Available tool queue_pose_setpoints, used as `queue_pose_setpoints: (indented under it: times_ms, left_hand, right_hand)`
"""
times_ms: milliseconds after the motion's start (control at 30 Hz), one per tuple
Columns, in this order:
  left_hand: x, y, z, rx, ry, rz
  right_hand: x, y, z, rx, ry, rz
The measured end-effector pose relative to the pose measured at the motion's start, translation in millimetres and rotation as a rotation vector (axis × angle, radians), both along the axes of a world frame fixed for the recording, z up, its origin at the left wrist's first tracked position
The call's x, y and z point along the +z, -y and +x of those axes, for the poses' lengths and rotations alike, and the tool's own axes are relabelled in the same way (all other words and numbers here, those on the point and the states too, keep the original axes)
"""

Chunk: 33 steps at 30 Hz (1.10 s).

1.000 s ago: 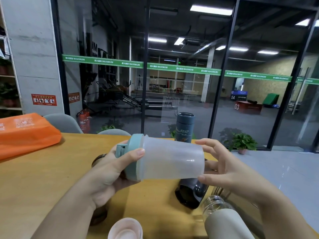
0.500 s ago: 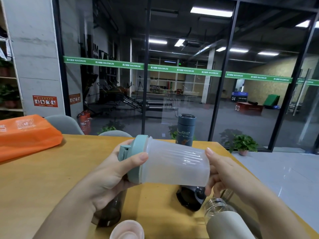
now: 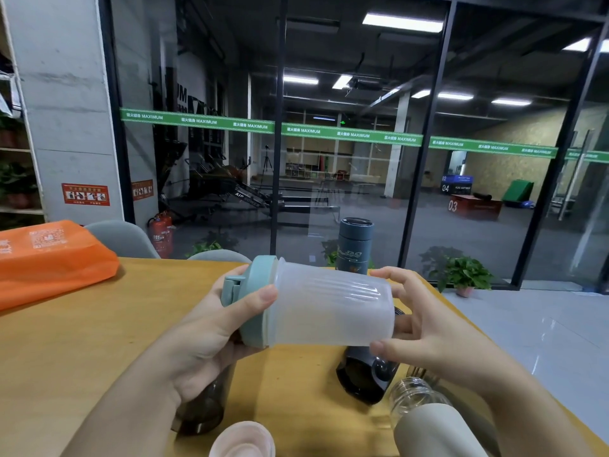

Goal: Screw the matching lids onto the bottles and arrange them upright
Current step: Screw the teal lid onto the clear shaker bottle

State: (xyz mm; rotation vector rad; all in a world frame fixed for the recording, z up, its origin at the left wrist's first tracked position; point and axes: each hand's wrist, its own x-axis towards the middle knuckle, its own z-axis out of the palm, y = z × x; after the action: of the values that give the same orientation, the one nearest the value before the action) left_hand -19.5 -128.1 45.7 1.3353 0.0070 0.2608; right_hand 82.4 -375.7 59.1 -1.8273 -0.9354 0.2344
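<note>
A frosted plastic bottle (image 3: 329, 311) lies sideways in the air above the table, its teal lid (image 3: 253, 301) pointing left. My left hand (image 3: 204, 338) grips the teal lid, thumb across its rim. My right hand (image 3: 425, 328) holds the bottle's base end between thumb and fingers. A dark blue capped flask (image 3: 354, 245) stands upright behind. Below lie a dark bottle (image 3: 365, 374) on its side, a smoky dark cup (image 3: 201, 410) under my left wrist, a glass-necked bottle with a beige sleeve (image 3: 425, 420) and a pink lid (image 3: 244, 440).
The yellow wooden table (image 3: 82, 334) carries an orange bag (image 3: 49, 255) at the far left. Grey chair backs (image 3: 122, 239) stand behind the table's far edge. A glass wall is beyond, and the table's right edge drops to a tiled floor with a potted plant (image 3: 464, 275).
The frosted bottle has tilted slightly, base end lower. My right hand regripped the base, fingers wrapping then spreading over it again. My left hand stayed on the teal lid.
</note>
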Motion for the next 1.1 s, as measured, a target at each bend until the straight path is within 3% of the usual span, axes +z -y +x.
queue_pose_setpoints:
  times_ms: [167, 400, 767, 1100]
  left_hand:
    - [1.5, -0.6, -3.1, -0.041, 0.022, -0.008]
    - [1.9, 3.8, -1.4, -0.034, 0.024, -0.016]
    - [-0.1, 1.5, 0.1, -0.004, 0.006, -0.012]
    - [1.9, 0.7, -3.8, -0.064, 0.004, 0.022]
  right_hand:
    - [4.4, -1.1, -4.6, -0.068, -0.033, 0.024]
    - [4.6, -6.3, -6.8, -0.198, -0.061, -0.112]
    - [1.5, 2.3, -1.6, 0.017, -0.038, -0.031]
    - [6.9, -2.2, -6.6, -0.067, -0.078, 0.010]
